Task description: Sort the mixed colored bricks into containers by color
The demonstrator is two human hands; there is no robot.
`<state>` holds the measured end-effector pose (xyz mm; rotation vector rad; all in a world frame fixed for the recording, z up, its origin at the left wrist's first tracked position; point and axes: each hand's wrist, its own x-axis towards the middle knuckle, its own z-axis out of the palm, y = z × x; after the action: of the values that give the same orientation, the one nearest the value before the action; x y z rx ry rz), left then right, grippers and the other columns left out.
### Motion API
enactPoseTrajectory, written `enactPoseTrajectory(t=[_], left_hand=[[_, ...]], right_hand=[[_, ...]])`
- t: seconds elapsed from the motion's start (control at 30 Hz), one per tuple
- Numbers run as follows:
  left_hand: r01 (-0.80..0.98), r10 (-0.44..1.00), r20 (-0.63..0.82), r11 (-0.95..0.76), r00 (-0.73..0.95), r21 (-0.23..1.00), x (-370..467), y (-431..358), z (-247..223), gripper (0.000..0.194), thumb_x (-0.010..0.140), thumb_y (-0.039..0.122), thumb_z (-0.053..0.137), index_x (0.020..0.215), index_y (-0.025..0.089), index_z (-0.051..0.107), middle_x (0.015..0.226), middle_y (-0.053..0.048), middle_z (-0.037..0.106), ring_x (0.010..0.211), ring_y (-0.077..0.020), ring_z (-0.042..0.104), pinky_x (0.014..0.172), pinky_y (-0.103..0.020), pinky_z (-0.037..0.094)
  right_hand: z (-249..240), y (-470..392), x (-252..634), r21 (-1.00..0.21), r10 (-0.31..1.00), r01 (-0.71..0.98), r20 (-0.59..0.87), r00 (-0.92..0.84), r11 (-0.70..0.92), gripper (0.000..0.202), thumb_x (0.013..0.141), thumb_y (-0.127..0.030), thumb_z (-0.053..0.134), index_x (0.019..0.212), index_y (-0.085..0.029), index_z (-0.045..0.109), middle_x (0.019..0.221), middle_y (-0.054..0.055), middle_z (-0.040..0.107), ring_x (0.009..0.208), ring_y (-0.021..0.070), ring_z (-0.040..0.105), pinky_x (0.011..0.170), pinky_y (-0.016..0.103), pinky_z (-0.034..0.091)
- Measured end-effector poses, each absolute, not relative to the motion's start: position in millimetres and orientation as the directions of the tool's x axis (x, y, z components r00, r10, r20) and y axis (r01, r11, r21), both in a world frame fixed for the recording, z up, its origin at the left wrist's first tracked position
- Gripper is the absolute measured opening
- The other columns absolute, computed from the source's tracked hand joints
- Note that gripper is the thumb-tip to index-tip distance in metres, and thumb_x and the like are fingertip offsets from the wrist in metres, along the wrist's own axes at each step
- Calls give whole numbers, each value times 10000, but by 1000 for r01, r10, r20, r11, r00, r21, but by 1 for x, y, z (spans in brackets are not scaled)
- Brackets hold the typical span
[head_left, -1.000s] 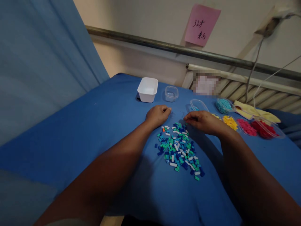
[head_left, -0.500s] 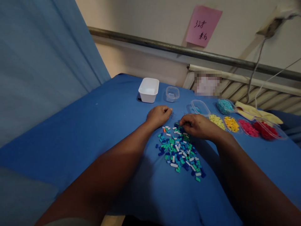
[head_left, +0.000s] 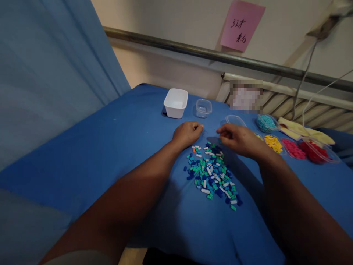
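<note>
A loose pile of small blue, green, teal and white bricks [head_left: 211,173] lies on the blue cloth [head_left: 116,147], with one orange brick [head_left: 194,150] at its upper left. My left hand [head_left: 188,133] rests on the cloth just beyond that corner, its fingers curled together; whatever they may hold is too small to make out. Above the pile's far right edge hovers my right hand [head_left: 234,139], fingers bent, thumb and fingertips near each other. Any piece between them cannot be seen. Behind the right hand is a clear tub [head_left: 235,119], partly covered by it.
At the back stand a white bin [head_left: 175,105] and a small clear tub [head_left: 203,109]. On the right are tubs of turquoise [head_left: 266,123], yellow [head_left: 273,143], pink [head_left: 293,148] and red pieces [head_left: 313,151], near a yellow cloth [head_left: 303,132]. A curtain [head_left: 55,55] hangs left.
My right hand has lifted off the far part of the pile and moved slightly right and away, toward the tubs. My left hand has stayed in place, and the view has shifted slightly.
</note>
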<state>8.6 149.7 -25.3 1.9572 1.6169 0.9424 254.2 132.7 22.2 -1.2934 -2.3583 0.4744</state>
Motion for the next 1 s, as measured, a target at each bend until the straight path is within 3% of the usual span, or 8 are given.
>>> enactPoseTrajectory(t=[0.13, 0.23, 0.33, 0.43, 0.57, 0.7, 1.0], left_hand=[[675, 974, 211, -211, 84, 707, 8, 149, -27, 459, 1018, 492, 549, 656, 213, 509, 625, 5, 504, 624, -170, 439, 608, -364, 196], [677, 973, 214, -214, 86, 705, 8, 149, -27, 467, 1019, 502, 544, 654, 212, 509, 623, 5, 513, 618, -169, 447, 612, -365, 200], [682, 970, 226, -227, 93, 695, 8, 149, -27, 457, 1016, 502, 545, 663, 212, 533, 636, -1, 529, 634, -173, 447, 616, -365, 202], [681, 970, 222, -226, 95, 697, 8, 149, -26, 452, 1012, 499, 549, 665, 210, 542, 637, -3, 529, 635, -173, 440, 612, -364, 197], [680, 973, 212, -217, 92, 700, 9, 148, -25, 458, 1016, 491, 539, 656, 209, 532, 630, -1, 519, 632, -171, 441, 607, -370, 193], [680, 974, 208, -213, 90, 702, 10, 147, -24, 451, 1015, 492, 542, 664, 210, 535, 638, 3, 515, 638, -169, 429, 608, -365, 194], [681, 972, 217, -216, 86, 699, 9, 148, -24, 448, 1012, 481, 548, 659, 207, 526, 638, 7, 512, 622, -162, 413, 604, -368, 187]], right_hand=[[23, 153, 289, -461, 885, 792, 416, -207, 402, 331, 906, -293, 678, 1199, -171, 774, 971, 105, 809, 838, 267, 761, 809, 412, 613], [20, 161, 302, -437, 876, 828, 466, -127, 352, 394, 914, -304, 693, 1266, -146, 774, 1079, 146, 822, 915, 308, 779, 889, 485, 619], [21, 154, 291, -399, 859, 819, 470, -203, 412, 333, 958, -314, 681, 1233, -171, 804, 1114, 143, 832, 968, 315, 788, 944, 492, 608], [23, 134, 258, -431, 807, 689, 407, -428, 582, 221, 992, -282, 667, 1131, -221, 827, 1090, 92, 843, 982, 271, 789, 916, 406, 610], [14, 110, 213, -420, 593, 476, 209, -778, 773, 214, 1016, -191, 645, 1121, -232, 827, 1093, 60, 841, 1015, 234, 780, 922, 348, 581], [3, 104, 197, -357, 600, 532, 108, -793, 768, 230, 1038, -170, 630, 1128, -230, 833, 1117, 64, 832, 1077, 245, 761, 961, 349, 548], [9, 105, 198, -348, 692, 637, 49, -720, 688, 194, 969, -155, 668, 1095, -222, 799, 1038, 59, 811, 919, 227, 734, 791, 310, 493]])
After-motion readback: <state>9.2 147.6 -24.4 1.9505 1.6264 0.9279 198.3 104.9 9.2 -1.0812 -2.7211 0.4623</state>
